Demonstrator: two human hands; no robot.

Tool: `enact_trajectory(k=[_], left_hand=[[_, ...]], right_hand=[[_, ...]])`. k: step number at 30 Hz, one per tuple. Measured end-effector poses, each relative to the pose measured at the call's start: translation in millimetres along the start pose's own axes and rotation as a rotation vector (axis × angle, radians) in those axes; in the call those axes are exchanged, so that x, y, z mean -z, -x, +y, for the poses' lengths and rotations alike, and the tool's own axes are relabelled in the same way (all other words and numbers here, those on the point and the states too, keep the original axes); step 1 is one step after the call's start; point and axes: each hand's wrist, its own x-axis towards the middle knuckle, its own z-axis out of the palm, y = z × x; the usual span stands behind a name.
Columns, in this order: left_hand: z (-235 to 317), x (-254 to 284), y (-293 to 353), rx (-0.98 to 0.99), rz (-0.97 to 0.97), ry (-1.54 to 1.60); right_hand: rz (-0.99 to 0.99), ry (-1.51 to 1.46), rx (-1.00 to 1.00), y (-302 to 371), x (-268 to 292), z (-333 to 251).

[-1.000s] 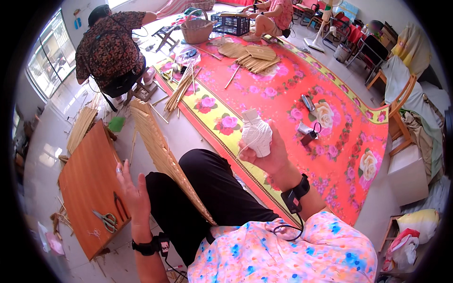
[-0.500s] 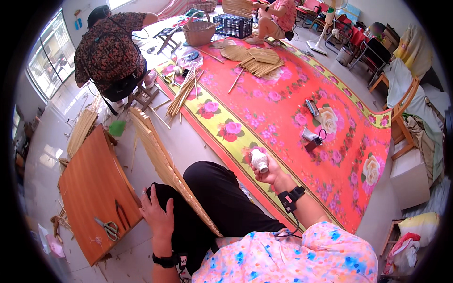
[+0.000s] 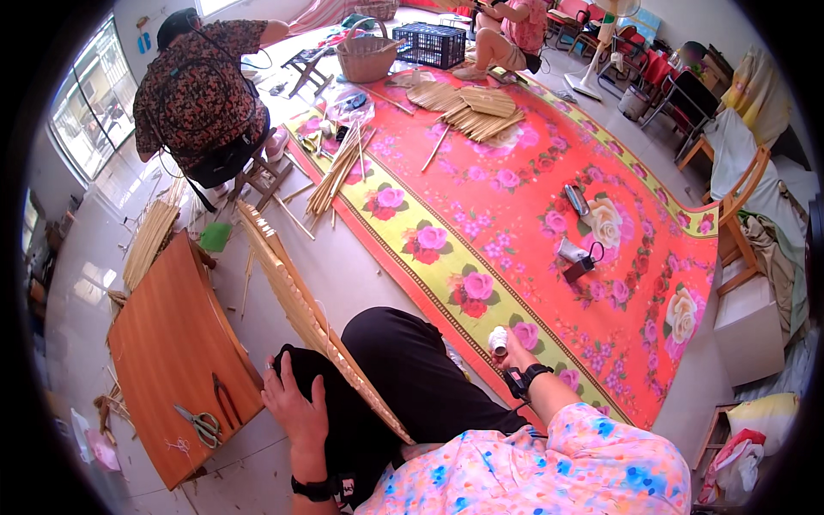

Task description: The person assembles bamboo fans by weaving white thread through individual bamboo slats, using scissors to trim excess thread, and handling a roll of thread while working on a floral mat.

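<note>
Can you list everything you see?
flowery mat: 1, red, right
spool: 1, white, lower middle
stalk panel: 1, tan, middle
board: 1, brown, left
scissors: 1, greenish, on board
pliers: 1, dark, on board
stalk pieces: several, tan, on mat
big basket: 1, tan, top
crate: 1, black, beside basket
fan: 1, white, top right
chairs: several, mixed, right
other people: 2, dark, pink tops, top
small clutter: uncountable, scattered
legs: 2, black, bottom
left fingers: 1 hand, lower left
right fingers: 1 hand, around spool

Left hand [image 3: 296, 405]: I see it against the black-trousered left leg [image 3: 350, 429], fingers loose.
Right hand [image 3: 515, 352]: I watch it grip a white spool [image 3: 498, 341].
Lap: straw panel [image 3: 302, 313].
</note>
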Motion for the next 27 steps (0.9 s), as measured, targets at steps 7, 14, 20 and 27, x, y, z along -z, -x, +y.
enact_trajectory(k=[7,14,20,27], left_hand=[[3.5,1.4,0.0,-0.004,0.016,-0.008],[5.1,1.5,-0.7,-0.012,0.021,0.004],[3.4,0.0,0.0,-0.019,0.034,-0.009],[3.4,-1.8,-0.7,-0.025,0.037,0.002]], right_hand=[[0.011,-0.042,0.05,5.2,-1.6,12.2],[-0.109,-0.113,-0.03,-25.4,8.5,21.6],[-0.112,-0.092,-0.016,-22.6,-7.8,13.6],[-0.196,-0.178,-0.026,-14.0,-12.1,8.5]])
